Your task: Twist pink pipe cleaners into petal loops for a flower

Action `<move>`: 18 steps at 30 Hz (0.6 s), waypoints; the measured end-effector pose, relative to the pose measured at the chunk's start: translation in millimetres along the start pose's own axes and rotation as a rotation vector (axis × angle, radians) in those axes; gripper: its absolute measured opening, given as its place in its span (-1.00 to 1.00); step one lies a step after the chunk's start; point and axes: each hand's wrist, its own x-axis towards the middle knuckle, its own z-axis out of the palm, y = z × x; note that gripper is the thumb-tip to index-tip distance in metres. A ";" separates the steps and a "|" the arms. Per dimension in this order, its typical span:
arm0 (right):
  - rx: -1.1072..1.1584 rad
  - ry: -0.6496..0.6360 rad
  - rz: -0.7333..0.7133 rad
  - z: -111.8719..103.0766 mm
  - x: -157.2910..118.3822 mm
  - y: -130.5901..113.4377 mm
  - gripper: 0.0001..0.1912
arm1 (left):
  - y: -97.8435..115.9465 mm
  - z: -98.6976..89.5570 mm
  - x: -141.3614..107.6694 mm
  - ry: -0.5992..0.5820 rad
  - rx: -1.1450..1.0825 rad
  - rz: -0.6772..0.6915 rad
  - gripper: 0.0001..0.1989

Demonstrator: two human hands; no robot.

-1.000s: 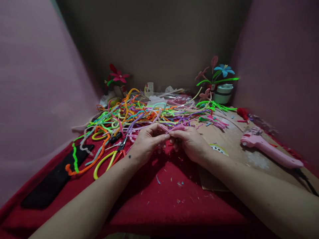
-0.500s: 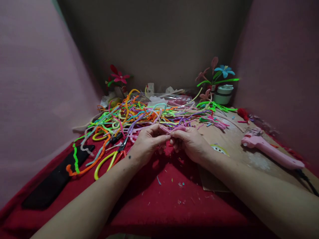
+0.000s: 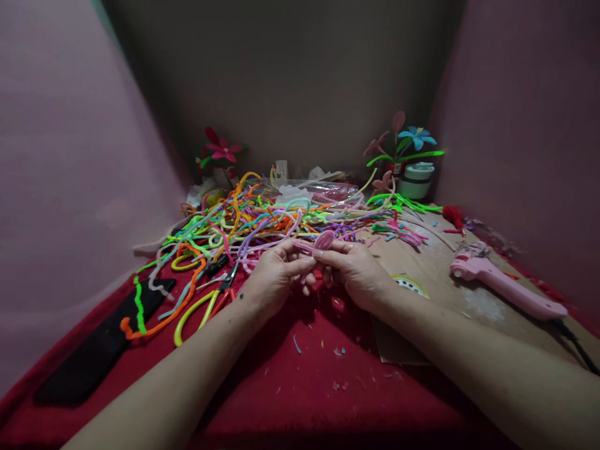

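Between both hands is a pink pipe-cleaner piece [image 3: 324, 239], with flat petal-like loops standing above the fingertips. My left hand [image 3: 281, 269] pinches its left side, thumb against the fingers. My right hand [image 3: 354, 269] grips the other side, its thumb nearly touching the left one. The lower part of the piece is mostly hidden by the fingers. Behind the hands spreads a tangled heap of coloured pipe cleaners [image 3: 262, 212]. Scissors [image 3: 228, 281] with yellow and red handles lie just left of my left hand.
A pink glue gun [image 3: 509, 287] with a black cord rests on a cardboard sheet [image 3: 440, 312] at right. A black flat object [image 3: 84, 362] lies at left on the red cloth [image 3: 300, 400]. Pipe-cleaner flowers [image 3: 417, 136] and a pale green pot [image 3: 416, 181] stand at the back.
The pink piece has turned between my fingers, so a rounded petal loop now stands up facing me. Both hands stay close together in nearly the same place.
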 end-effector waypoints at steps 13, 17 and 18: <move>-0.316 0.008 0.108 4.6 -5.6 -3.8 -0.85 | 11.4 -0.9 -4.0 0.045 0.174 0.043 -0.83; -0.283 0.000 0.042 4.5 -6.7 -3.2 -0.84 | 8.1 -0.6 -2.4 0.080 0.114 0.046 -0.87; -0.275 -0.006 0.023 3.9 -6.7 -3.1 -0.82 | 7.6 -0.9 -2.1 0.080 0.098 0.045 -0.88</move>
